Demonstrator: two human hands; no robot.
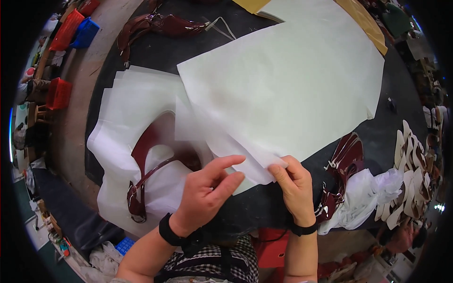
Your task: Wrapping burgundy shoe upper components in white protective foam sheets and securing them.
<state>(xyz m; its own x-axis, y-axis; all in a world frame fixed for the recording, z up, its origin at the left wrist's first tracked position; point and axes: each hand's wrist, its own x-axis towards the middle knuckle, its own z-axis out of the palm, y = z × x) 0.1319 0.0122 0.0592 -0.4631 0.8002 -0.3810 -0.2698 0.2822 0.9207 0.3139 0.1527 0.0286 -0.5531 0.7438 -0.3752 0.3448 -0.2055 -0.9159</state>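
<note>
My right hand (296, 188) pinches the near corner of a thin white paper sheet (255, 160) between thumb and fingers. Beside that corner, my left hand (205, 195) is open, its index finger and thumb apart over the paper's near edge. Farther off lies a large stack of white paper (292, 89). To the left, a glossy dark red shoe upper (144, 146) with a thin strap rests on crumpled white sheets (115, 127). White paper fills part of the upper, and a translucent sheet overlaps its right side.
A black table (252, 207) carries everything. Tied dark red uppers (174, 26) lie at the far left, with more dark red uppers (348, 153) at right. Near these are a clear plastic bag (368, 191) and several beige sole-shaped pieces (410, 188). Red baskets (59, 93) stand beyond the aisle.
</note>
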